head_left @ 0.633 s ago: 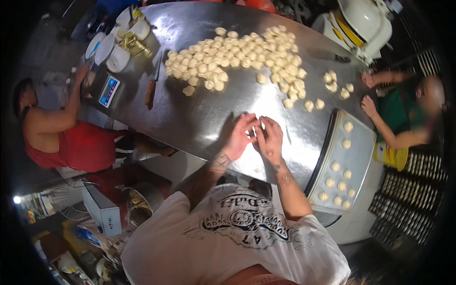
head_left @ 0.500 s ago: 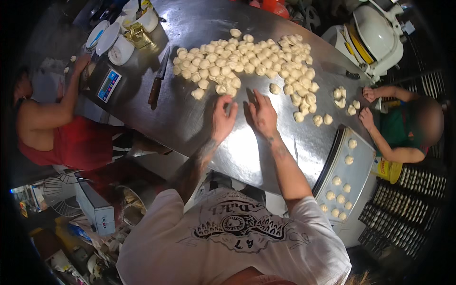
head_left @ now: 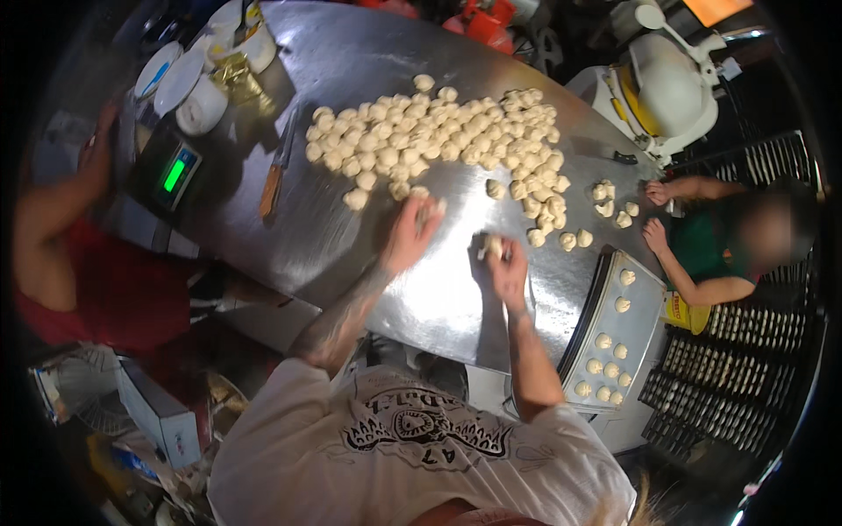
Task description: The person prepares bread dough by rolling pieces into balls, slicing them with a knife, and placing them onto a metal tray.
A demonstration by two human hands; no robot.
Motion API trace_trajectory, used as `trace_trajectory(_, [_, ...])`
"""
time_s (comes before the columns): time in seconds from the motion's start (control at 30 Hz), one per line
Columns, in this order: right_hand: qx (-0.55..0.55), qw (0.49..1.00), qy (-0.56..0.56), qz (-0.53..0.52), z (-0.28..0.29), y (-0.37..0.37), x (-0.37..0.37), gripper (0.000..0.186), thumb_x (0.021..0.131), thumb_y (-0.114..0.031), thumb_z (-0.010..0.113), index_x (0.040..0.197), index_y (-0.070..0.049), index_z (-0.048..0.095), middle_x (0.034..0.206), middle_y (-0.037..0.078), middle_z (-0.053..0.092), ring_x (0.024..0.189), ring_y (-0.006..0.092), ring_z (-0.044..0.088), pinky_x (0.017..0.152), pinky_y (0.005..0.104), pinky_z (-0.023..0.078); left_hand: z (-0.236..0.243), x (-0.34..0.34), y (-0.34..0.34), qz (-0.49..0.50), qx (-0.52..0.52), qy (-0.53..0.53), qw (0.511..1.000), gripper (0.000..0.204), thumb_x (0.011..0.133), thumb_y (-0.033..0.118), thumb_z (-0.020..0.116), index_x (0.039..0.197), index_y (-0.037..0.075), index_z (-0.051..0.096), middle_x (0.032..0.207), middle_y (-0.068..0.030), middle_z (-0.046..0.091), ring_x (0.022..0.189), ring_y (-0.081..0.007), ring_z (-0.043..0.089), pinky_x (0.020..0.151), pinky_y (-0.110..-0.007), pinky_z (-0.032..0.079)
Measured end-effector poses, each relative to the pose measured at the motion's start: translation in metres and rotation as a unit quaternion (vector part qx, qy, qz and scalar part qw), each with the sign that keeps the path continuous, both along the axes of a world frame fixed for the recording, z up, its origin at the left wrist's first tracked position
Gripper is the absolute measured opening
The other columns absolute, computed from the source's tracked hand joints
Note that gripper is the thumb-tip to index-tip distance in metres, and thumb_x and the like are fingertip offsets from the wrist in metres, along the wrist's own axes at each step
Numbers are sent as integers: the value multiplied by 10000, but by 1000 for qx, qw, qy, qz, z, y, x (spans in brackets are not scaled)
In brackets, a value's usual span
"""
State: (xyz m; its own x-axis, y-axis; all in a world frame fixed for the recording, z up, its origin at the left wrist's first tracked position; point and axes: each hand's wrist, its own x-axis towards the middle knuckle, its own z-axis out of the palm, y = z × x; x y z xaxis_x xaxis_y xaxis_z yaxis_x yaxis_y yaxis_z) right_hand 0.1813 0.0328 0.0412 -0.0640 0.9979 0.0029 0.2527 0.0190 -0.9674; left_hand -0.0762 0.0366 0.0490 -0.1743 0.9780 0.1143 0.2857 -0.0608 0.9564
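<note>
My left hand (head_left: 410,230) is at the lower edge of a large spread of pale dough balls (head_left: 395,131) on the steel table (head_left: 368,272), its fingers closed on a dough piece (head_left: 431,207). My right hand (head_left: 506,272) holds a dough ball (head_left: 494,245) between its fingers, over the bright middle of the table. A tray (head_left: 640,314) with spaced dough balls lies at the right near edge. A knife with a wooden handle (head_left: 270,191) lies left of the spread, beside a lit digital scale (head_left: 178,173).
A person in red (head_left: 114,263) stands at the left. A person in green (head_left: 728,245) works at the right beside loose dough balls. Bowls (head_left: 202,103) and a white machine (head_left: 658,96) stand at the back. Racks of trays (head_left: 728,342) are at the lower right.
My hands have moved apart, the left leftward and up to the spread, the right a little rightward; each now grips dough. The scene has shifted as my head moved. The scale's display now glows green.
</note>
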Motion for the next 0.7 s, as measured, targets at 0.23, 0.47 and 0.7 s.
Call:
trace_trajectory(0.23, [26, 927, -374, 2, -3, -188, 76, 489, 903, -340, 847, 1264, -42, 703, 1028, 238, 727, 994, 440, 706, 930, 518, 573, -30, 11, -120, -102, 72, 372, 920, 356, 929, 321, 832, 1165, 88, 701, 1063, -118, 687, 993, -332, 670, 919, -440, 502])
trace_trajectory(0.47, [202, 944, -262, -22, -23, -142, 21, 312, 903, -31, 693, 1210, -66, 734, 1047, 167, 703, 986, 371, 670, 849, 504, 534, -55, 81, -116, -187, 135, 413, 881, 150, 986, 180, 668, 1100, 105, 730, 1108, -53, 714, 1055, -261, 661, 925, -458, 490])
trace_trajectory(0.7, [275, 885, -355, 123, -51, -125, 60, 346, 926, -76, 629, 1230, -174, 760, 1156, 88, 683, 1114, 315, 628, 947, 487, 480, -60, 41, -77, -132, 159, 436, 876, 232, 1002, 117, 595, 1186, 90, 735, 1156, -108, 710, 1131, -300, 652, 976, -459, 507])
